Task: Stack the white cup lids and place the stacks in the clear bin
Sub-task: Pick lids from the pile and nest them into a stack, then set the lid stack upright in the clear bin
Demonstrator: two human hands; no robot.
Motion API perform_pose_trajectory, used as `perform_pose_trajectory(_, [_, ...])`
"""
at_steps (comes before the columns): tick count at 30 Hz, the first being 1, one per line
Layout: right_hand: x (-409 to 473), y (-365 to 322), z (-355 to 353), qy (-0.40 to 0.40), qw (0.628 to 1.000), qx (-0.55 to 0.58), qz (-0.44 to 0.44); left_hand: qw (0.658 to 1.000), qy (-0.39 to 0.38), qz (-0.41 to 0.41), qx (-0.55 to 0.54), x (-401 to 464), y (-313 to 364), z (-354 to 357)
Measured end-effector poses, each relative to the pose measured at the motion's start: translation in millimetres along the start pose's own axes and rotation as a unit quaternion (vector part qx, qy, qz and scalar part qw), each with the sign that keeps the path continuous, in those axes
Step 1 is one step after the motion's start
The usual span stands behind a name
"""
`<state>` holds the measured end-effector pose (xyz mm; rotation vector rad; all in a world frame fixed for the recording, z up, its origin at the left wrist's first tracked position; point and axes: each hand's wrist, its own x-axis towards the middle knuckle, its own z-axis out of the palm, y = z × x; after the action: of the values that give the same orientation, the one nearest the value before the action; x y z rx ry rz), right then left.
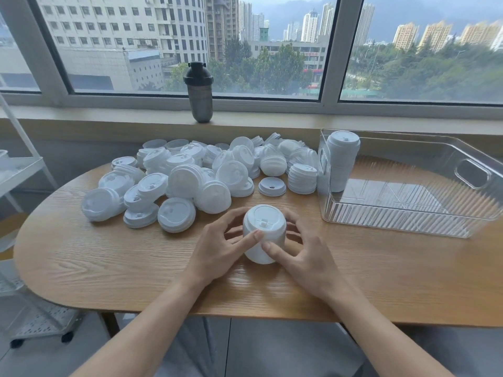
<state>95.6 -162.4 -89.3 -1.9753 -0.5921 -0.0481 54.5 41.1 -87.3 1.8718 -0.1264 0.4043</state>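
- stack of lids (263,234) upright on table (109,268), near centre, between both hands
- left hand (217,247) cups stack's left side, fingers curled round it
- right hand (302,254) cups right side, same grip
- loose lid pile (190,175) far left
- clear bin (408,213) right, taller stack (341,161) inside its far-left corner

White lids (190,180); clear ribbed bin (408,213); woodgrain table (109,262).

- My one camera sits on the head, looking forward and down across the wooden table (109,268).
- It's close above it, facing the window (272,50).
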Motion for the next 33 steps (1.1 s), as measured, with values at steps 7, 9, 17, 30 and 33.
perform_pose_trajectory(7, [0.2,10.0,15.3,0.003,0.995,-0.095,0.019,0.995,0.052,-0.058,-0.058,7.0,-3.6,-6.1])
perform_pose_trajectory(9, [-3.1,7.4,11.4,0.038,0.996,-0.082,0.019,0.994,0.059,-0.062,-0.068,7.4,-3.1,-6.6])
perform_pose_trajectory(17, [-27.9,-11.7,-69.8,0.12,0.991,-0.051,0.006,0.997,0.016,-0.065,0.042,6.9,-2.6,-2.0])
perform_pose_trajectory(30, [75.4,59.4,-230.9,0.172,0.97,-0.141,0.1,0.984,-0.038,-0.033,0.168,63.9,4.9,67.6])
perform_pose_trajectory(33, [103.7,88.6,-236.8,0.156,0.967,-0.155,0.13,0.982,-0.05,-0.034,0.179,79.3,1.8,75.7])
